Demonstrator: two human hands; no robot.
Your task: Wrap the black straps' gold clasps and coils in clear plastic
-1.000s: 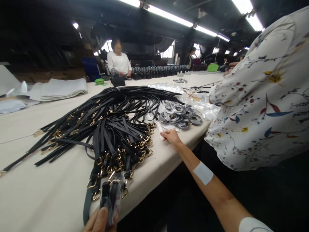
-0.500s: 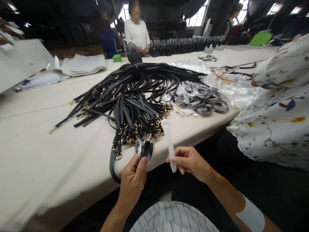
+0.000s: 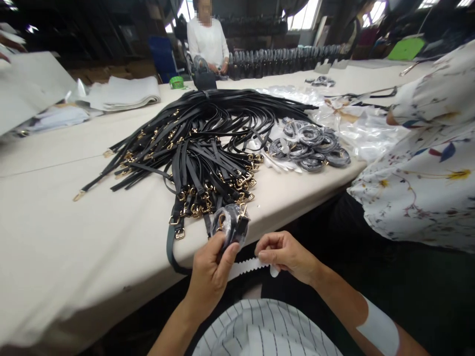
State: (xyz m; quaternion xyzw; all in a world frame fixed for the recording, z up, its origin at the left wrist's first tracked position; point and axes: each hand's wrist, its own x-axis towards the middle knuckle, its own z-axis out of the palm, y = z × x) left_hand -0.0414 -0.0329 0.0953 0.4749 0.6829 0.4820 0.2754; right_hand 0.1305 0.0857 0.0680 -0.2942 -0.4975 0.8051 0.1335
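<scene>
My left hand [image 3: 211,269] is closed around a coiled black strap [image 3: 230,223] in clear plastic wrap, with a gold clasp showing at its top. In my right hand [image 3: 287,257], thumb and fingers pinch a white plastic strip [image 3: 249,267] with notched edges. The strip lies almost level, and its far end passes behind my left hand, out of sight. Just beyond my left hand, a heap of black straps [image 3: 196,163] with gold buckles and hooks covers the table. One strap [image 3: 170,252] hangs over the table edge.
Wrapped strap coils [image 3: 311,143] are piled to the right, with clear plastic bags [image 3: 356,133] behind them. A person in a floral top [image 3: 426,158] is close on my right. Another person [image 3: 208,42] stands across the table [image 3: 122,237]. Folded white sheets [image 3: 126,94] lie at the back left.
The white strip has swung from upright to nearly level, its far end now behind my left hand. The wrapped coil has turned and shows more of its loop.
</scene>
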